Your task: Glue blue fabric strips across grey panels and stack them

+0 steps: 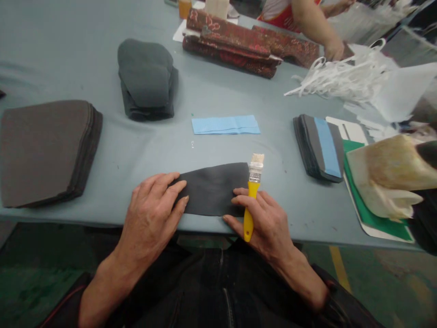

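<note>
A dark grey piece of fabric, tapered toward its left end, lies flat near the table's front edge. My left hand rests on its left end, with the fingers stretched over the cloth and the thumb a little apart. In my right hand is a paintbrush with a yellow handle and pale bristles pointing away from me. Fingertips of that hand also touch the fabric's right end. Beyond the piece lies a folded light blue strip.
Stacks of brown-grey pieces and dark grey fabric stand left. At right are a stack with a blue strip, a stained container on a green board, and white cords. Patterned red rolls lie near another person's arm.
</note>
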{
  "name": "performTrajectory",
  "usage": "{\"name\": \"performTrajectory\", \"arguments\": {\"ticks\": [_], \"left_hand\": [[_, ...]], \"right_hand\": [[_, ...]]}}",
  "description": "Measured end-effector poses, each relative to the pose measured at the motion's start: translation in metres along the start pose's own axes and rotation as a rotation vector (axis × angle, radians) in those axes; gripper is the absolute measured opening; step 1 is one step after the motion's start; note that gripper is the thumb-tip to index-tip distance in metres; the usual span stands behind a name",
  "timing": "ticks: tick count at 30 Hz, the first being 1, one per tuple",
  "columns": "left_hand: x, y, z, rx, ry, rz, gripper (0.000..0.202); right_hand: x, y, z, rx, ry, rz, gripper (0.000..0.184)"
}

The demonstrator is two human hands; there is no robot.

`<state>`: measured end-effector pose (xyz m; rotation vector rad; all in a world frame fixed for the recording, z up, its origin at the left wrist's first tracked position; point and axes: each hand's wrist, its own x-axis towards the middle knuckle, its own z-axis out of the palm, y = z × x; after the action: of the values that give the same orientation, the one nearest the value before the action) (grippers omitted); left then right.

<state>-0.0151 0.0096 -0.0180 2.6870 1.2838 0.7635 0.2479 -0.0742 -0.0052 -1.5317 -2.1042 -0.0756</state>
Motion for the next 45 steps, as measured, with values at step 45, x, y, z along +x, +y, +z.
{"name": "performTrajectory", "arguments": {"ticks": [45], "left_hand": [[0.014, 0.070, 0.030, 0.123, -0.025, 0.012, 0.048]], "right_hand": [[0.026, 0.009, 0.028, 0.022, -0.066, 0.047, 0.021]]}}
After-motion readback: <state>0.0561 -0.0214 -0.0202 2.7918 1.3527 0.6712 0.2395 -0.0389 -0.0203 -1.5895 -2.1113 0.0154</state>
